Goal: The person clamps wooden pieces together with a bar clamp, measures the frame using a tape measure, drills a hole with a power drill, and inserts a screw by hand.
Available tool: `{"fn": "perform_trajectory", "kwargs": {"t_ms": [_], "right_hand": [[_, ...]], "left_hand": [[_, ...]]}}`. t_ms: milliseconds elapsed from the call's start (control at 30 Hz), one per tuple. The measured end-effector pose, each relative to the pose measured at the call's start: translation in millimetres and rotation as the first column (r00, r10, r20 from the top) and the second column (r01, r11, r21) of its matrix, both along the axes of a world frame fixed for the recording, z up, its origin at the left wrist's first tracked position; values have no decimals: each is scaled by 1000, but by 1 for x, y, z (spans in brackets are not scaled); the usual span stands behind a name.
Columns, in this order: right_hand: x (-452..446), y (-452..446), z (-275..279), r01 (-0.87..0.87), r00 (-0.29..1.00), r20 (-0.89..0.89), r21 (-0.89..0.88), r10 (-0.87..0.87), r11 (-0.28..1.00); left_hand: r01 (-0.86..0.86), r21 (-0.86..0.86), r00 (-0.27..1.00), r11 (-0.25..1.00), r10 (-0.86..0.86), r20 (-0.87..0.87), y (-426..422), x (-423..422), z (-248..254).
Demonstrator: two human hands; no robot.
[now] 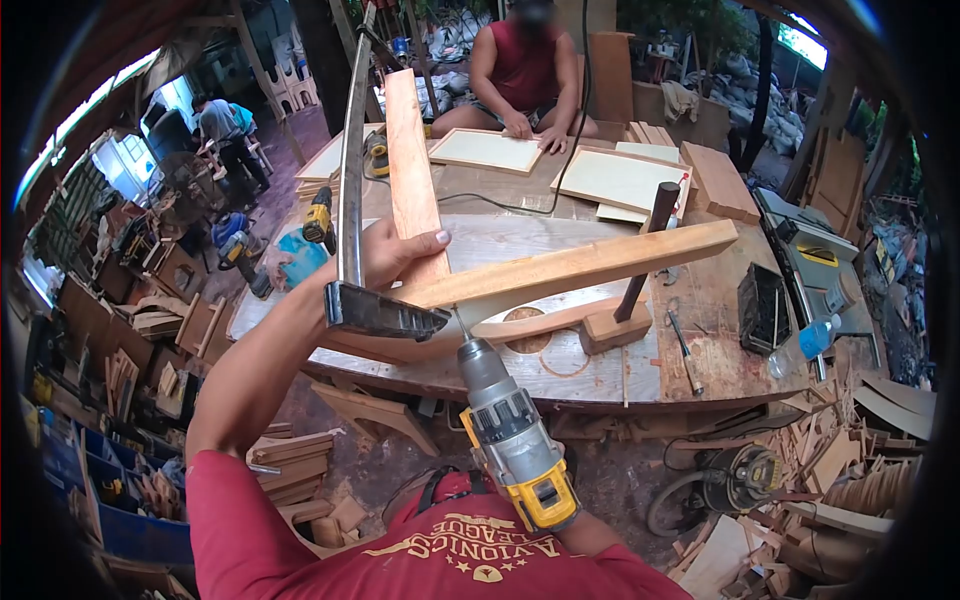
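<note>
My left hand [405,255] is closed round the lower part of an upright wooden board [412,170], its thumb across the face. A long wooden bar [580,265] meets that board at a corner and runs to the right. A black and steel bar clamp [385,312] stands at the joint, beside my left hand. The bit of a yellow and grey drill [515,440] points at the bar's near side, close to the corner. My right hand is hidden behind the drill and my shirt. Under the bar, a wooden mallet [613,325] rests on the workbench [480,380].
Across the workbench a person [525,70] has both hands at a framed panel [485,150]. Another drill [318,218] stands at the left. A black basket [763,308], a plastic bottle [805,345] and a screwdriver [685,350] lie at the right. A sander [740,478] sits below.
</note>
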State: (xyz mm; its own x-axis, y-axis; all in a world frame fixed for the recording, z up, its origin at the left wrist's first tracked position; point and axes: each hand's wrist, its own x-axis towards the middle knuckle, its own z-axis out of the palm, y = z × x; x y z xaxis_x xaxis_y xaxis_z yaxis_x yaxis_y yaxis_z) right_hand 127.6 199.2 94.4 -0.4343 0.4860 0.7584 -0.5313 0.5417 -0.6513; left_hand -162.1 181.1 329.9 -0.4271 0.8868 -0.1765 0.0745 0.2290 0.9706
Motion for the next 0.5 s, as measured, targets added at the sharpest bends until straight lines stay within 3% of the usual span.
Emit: {"fn": "perform_trajectory", "kwargs": {"t_ms": [33,100,233,300,333,367,400,433,500], "right_hand": [[-2,-2,2,56,998,-7,78,-55,995],[1,-11,4,41,996,81,-87,-34,995],[-8,-6,15,84,993,-90,33,-81,996],[-12,0,-7,142,987,-103,151,-127,978],[-7,-1,-40,-102,970,202,-170,136,980],[5,-6,-91,-221,803,382,-523,458,823],[7,-8,-103,-186,704,378,-719,602,669],[9,-11,-115,-85,613,340,-869,713,488],[-1,-17,-112,34,725,293,-919,624,392]], "left_hand": [[0,6,1000,1000,0,13,0,0,0],[-9,-7,1000,1000,9,19,-2,6,5],[7,-2,1000,1000,-7,14,-2,6,4],[0,12,1000,1000,0,14,-2,8,4],[-5,19,1000,1000,5,15,-2,9,4],[2,16,1000,1000,-2,19,-3,9,4],[8,13,1000,1000,-9,23,-3,7,4],[17,9,1000,1000,-17,26,-3,7,4],[9,9,999,1000,-9,31,-4,8,6]]}}
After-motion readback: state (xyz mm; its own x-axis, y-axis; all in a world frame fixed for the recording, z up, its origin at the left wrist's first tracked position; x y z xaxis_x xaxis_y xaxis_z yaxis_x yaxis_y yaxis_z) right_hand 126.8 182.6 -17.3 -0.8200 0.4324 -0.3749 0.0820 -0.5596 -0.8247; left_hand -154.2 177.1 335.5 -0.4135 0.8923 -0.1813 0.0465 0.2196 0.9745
